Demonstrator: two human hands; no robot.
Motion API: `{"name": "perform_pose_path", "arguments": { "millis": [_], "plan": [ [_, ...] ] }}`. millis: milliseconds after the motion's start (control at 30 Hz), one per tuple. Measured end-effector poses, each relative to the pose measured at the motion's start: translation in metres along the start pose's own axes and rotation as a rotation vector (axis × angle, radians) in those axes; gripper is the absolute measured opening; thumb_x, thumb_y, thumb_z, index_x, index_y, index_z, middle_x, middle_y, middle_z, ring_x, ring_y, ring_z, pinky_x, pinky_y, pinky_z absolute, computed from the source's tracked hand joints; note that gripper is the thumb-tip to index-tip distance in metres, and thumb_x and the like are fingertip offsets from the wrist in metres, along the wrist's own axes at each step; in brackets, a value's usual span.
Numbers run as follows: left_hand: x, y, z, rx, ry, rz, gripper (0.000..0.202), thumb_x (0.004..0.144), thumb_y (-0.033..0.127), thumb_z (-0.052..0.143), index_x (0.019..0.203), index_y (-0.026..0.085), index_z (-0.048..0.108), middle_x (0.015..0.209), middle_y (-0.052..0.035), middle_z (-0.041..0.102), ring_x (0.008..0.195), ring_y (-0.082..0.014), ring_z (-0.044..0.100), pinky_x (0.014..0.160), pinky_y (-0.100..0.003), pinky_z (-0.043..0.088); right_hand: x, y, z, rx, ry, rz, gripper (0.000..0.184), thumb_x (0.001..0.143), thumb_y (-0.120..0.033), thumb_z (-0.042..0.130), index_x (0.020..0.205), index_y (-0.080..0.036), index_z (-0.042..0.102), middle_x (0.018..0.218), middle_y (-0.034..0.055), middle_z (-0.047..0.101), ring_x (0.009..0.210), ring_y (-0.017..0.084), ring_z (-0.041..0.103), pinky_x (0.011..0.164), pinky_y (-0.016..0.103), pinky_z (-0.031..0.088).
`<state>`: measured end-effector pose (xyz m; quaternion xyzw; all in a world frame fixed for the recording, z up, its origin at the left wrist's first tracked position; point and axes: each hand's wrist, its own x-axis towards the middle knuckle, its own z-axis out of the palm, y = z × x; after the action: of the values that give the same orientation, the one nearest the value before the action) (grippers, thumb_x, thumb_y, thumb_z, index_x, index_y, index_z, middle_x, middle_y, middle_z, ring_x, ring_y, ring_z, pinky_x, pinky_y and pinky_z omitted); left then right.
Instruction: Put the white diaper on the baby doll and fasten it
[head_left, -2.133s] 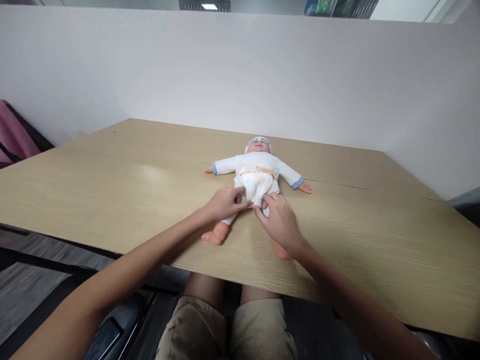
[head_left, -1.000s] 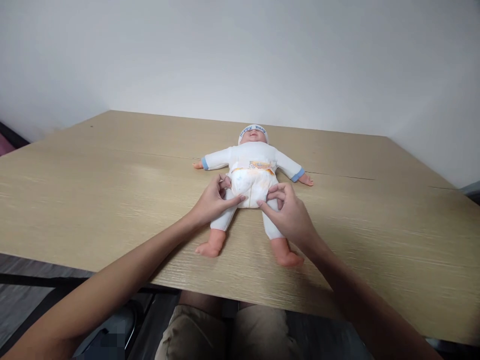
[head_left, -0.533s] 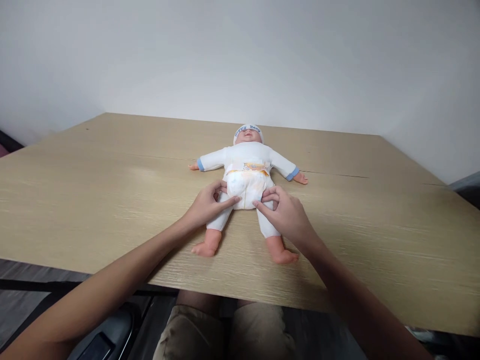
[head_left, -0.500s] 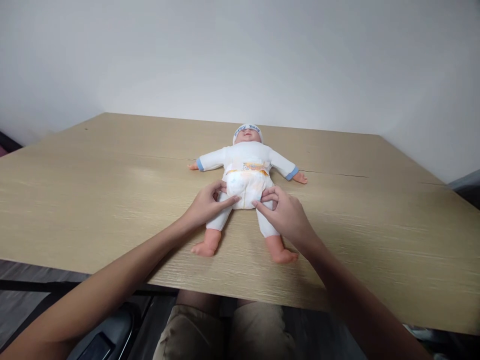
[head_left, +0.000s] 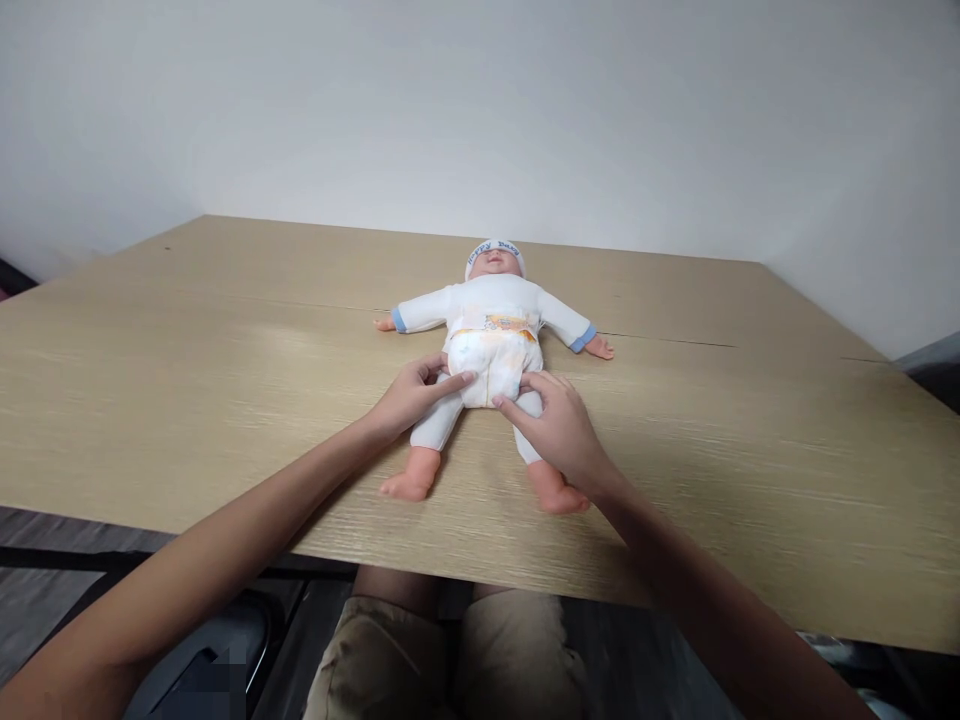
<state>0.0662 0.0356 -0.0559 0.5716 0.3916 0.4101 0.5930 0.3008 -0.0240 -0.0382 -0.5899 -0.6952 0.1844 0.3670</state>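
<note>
**Plain wall (head_left: pixel 480 120), wood-toned table (head_left: pixel 225 420): diaper (head_left: pixel 480 358) around the doll (head_left: pixel 495 292), both hands at its leg edges**

We note a pale wall behind the table and a thin seam running across the tabletop. Near the middle, the doll lies on its back, head toward the wall, arms spread, bare feet (head_left: pixel 412 475) toward the near side. It wears a white suit with blue cuffs (head_left: pixel 399 320) and a lettered white cap (head_left: pixel 495 253).

Diaper: over the suit, around the hips, its front up on the belly. We see an orange-patterned waistband (head_left: pixel 510 322) lying across the front, fairly level; a line runs down the middle of the front panel.

Left hand (head_left: pixel 409 398): thumb laid on the diaper's front beside the leg opening, fingers curled at the hip, a gap between them. Right hand (head_left: pixel 562 425): thumb tip at the lower edge, forefinger farther up the opposite leg edge, also part-open. Both touch the diaper; whether either pinches the material we cannot tell.

Progress, in our judgement: wrapping looks done, the front being up and closed over the belly. What seems left is smoothing the leg edges, where the fingers are. Side fastenings we cannot make out, so we leave those unconfirmed.
</note>
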Motion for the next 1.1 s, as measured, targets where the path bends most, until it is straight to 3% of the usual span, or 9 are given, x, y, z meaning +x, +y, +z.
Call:
{"name": "perform_pose_path", "arguments": {
  "millis": [167,333,600,1100],
  "plan": [
    [0.001,-0.003,0.001,-0.096,0.023,-0.009,0.051,0.086,0.062,0.093,0.108,0.018,0.078,0.103,-0.0085,0.080,0.092,-0.0244,0.072,0.080,-0.034,0.055,0.006,0.011,0.006,0.201,0.034,0.114,0.031,0.098,-0.056,0.072,0.095,-0.025,0.075,0.102,0.0050,0.079,0.098,0.027,0.069,0.090,0.040,0.053],
    [0.001,-0.001,0.002,-0.120,0.045,-0.031,0.051,0.087,0.066,0.091,0.098,0.018,0.077,0.099,-0.0076,0.080,0.088,-0.0229,0.070,0.077,-0.033,0.054,0.009,0.016,0.007,0.394,-0.012,0.162,0.038,0.096,-0.062,0.074,0.096,-0.024,0.075,0.097,0.0037,0.077,0.094,0.024,0.068,0.084,0.035,0.053],
    [0.004,-0.003,-0.001,-0.125,0.076,-0.057,0.056,0.087,0.075,0.087,0.091,0.020,0.074,0.093,-0.0054,0.076,0.086,-0.0245,0.068,0.075,-0.034,0.053,0.006,0.007,0.006,0.496,-0.006,0.277,0.044,0.091,-0.066,0.078,0.094,-0.022,0.073,0.085,0.0014,0.069,0.077,0.019,0.058,0.068,0.031,0.044],
    [0.005,-0.008,-0.005,-0.133,0.038,-0.056,0.056,0.090,0.075,0.084,0.098,0.021,0.075,0.096,-0.0055,0.074,0.088,-0.0241,0.067,0.075,-0.033,0.053,0.008,0.008,0.006,0.553,-0.017,0.333,0.051,0.090,-0.076,0.071,0.091,-0.026,0.063,0.094,0.0040,0.073,0.088,0.024,0.064,0.075,0.033,0.052]
  ]
}}
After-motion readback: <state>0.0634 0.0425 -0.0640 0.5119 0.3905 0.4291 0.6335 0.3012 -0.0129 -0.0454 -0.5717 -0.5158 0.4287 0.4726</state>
